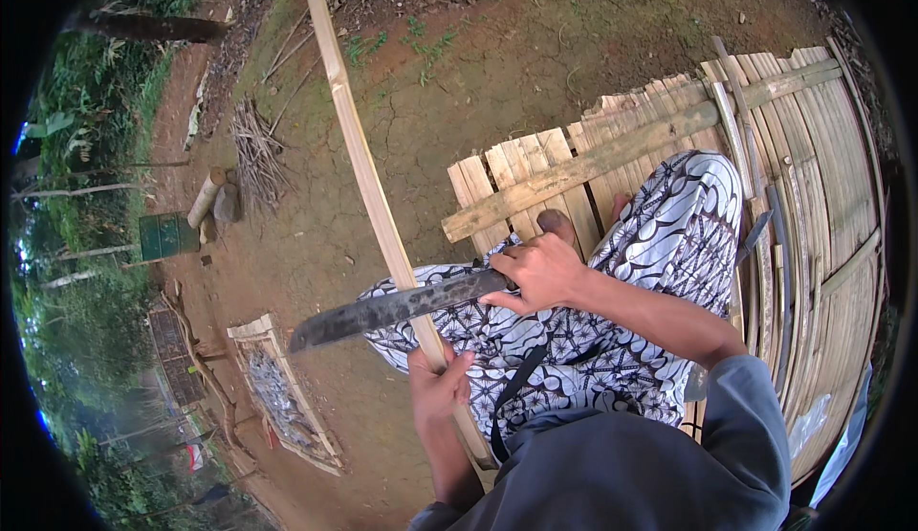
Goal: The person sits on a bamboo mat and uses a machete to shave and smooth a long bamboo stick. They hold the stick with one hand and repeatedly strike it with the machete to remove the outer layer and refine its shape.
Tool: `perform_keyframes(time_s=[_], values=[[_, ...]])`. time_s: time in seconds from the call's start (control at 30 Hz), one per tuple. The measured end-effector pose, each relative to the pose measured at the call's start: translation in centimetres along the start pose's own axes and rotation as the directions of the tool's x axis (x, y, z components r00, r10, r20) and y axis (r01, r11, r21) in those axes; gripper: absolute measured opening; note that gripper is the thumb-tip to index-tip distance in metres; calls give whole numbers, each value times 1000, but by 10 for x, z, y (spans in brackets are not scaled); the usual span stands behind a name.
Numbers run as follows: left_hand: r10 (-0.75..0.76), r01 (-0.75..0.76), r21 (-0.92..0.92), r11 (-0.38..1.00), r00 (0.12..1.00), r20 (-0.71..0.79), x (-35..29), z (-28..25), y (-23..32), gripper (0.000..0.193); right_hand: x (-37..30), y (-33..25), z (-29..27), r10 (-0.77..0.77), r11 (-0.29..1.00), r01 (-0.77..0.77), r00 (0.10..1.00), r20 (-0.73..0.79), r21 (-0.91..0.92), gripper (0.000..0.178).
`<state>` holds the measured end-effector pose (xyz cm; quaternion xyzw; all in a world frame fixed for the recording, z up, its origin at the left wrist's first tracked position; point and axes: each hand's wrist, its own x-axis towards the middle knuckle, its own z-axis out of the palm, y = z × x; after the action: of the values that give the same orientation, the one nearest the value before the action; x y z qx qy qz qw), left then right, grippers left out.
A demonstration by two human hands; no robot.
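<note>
A long pale bamboo strip (360, 153) runs from my lap out over the dirt toward the far left. My left hand (439, 384) is closed round its lower part, with the near end passing beside my forearm. In my right hand (538, 276) is a machete (387, 313), gripped by its handle, which the fingers mostly cover. Its dark, worn blade points left and lies across the strip a little above my left hand. Whether the edge bites into the strip I cannot tell. Beneath both are my patterned trousers (660, 234).
I sit on a slatted bamboo platform (832, 167) with a thick bamboo pole (593, 160) across it. Another blade-like tool (754, 236) lies by my right knee. On the ground at left are a stick bundle (256, 153), a cut log (205, 198) and a wood-framed bed (282, 387).
</note>
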<state>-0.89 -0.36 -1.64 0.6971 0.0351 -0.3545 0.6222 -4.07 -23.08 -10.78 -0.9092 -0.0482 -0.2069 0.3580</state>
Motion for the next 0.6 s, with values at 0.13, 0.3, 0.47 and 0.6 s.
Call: perform_keyframes(time_s=[0.13,0.3,0.47,0.6], values=[[-137,132,-53,990,986,-93,1,4,2,25,-3,3,-3,-139,990,137,987,80,22,58],[39,-36,77,996,999,-35,3,5,9,25,-3,5,1,-90,996,88,993,79,29,56],[-54,60,46,997,992,-118,0,3,18,26,1,-4,-2,-86,996,85,996,9,27,54],[-153,162,74,984,981,-116,-7,7,9,23,-3,0,-5,-202,979,202,979,-9,15,54]])
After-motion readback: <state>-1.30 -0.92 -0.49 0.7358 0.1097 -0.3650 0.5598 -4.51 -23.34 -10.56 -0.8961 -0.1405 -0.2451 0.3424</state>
